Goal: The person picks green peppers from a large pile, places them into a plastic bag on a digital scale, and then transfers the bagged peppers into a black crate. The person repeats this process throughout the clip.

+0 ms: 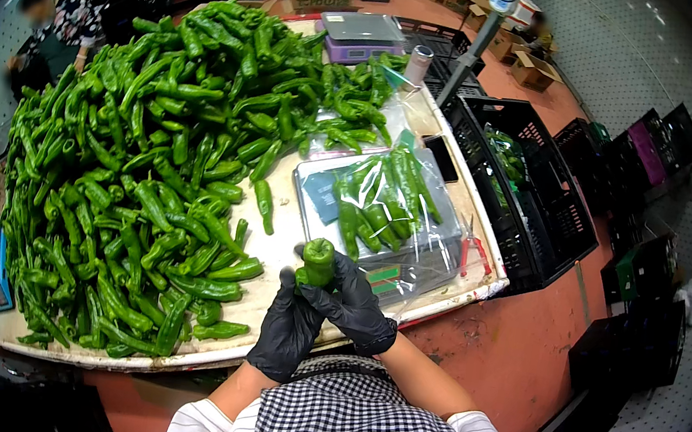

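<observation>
Between my two black-gloved hands, near the table's front edge, are green peppers, seen from their ends. My left hand cups them from the left and below. From the right, the fingers of my right hand close around them. Just beyond, a clear plastic bag with several long green peppers inside lies on a digital scale. A large heap of green peppers covers the left and back of the white table.
Red-handled snips and a dark phone lie right of the scale. Behind stand a purple scale and a cylindrical container. Black crates flank the table's right edge, beside a metal post. A person stands at far left.
</observation>
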Demonstrator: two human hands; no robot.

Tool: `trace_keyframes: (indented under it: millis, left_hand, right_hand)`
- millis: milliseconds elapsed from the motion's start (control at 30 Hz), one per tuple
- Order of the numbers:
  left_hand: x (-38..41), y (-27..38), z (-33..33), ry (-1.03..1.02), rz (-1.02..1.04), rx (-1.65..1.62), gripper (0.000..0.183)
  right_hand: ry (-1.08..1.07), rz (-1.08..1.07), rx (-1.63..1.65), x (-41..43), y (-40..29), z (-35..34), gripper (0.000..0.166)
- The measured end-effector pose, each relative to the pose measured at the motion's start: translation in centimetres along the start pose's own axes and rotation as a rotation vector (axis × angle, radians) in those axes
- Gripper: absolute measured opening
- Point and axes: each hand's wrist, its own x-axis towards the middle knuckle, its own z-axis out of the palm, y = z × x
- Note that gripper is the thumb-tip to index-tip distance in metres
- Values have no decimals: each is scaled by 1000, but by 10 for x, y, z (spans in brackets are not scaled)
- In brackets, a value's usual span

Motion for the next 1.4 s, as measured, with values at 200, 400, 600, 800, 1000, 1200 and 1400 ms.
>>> trace_keyframes:
  millis: [200, 400, 600, 800, 1000, 1200, 1400]
  left_hand:
    - [8, -13, 20, -40, 384, 1057, 50]
    - [22, -47, 56, -85, 144, 747, 38]
    - [47, -88, 58, -486, 636, 1827, 75]
    - [91, -92, 30, -596, 1194, 2684, 54]
    - [82, -97, 76, -668, 1213, 2493, 25]
    - [92, -96, 50, -606, 1359, 2478, 43]
    - [74, -85, 32, -438, 1408, 2466, 52]
  right_hand:
    - [78, 85, -347, -6, -48, -30, 49]
    - [21, 118, -141, -41, -37, -48, 61]
    - [338, 347, 481, -112, -41, -107, 70]
    - [94, 662, 48, -196, -13, -197, 50]
    - [42, 412, -136, -95, -23, -160, 53]
    - [86, -152, -592, -2, 58, -139, 48]
    - [122, -34, -955, 43, 27, -105, 50]
